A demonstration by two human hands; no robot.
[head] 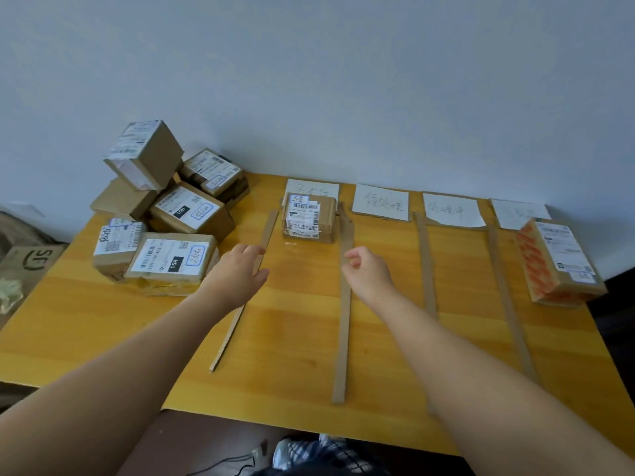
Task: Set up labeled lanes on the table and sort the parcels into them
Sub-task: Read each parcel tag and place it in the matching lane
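Yellow wood-grain laminate covers the bench [302, 338], which stands against a plain pale blue-grey wall [343, 80]. Off its left edge, lower down, lies a flattened brown carton [31, 261] printed with dark letters, beside something pale and crumpled. On the bench's far left corner sits a pile of cardboard parcels [165, 207], stacked loosely and at odd angles, most with white shipping labels showing handwritten marks ringed in blue. Four cardboard strips run from front to back and divide the surface into lanes; the first strip [240, 314] lies slightly askew. The left hand [240, 273] hovers over that strip, fingers loosely spread and holding nothing. At the head of the first lane rests a small taped parcel [309, 218], partly covering a white paper label [312, 188] with handwriting. The right hand [369, 269] hangs just above the second strip [343, 321], fingers curled in a loose half-closed shape, also empty. The next lanes carry paper labels [380, 202] at their far ends and nothing else. In the rightmost lane an orange-patterned parcel [556, 262] lies near the bench's right edge. Dark floor shows below the front edge.
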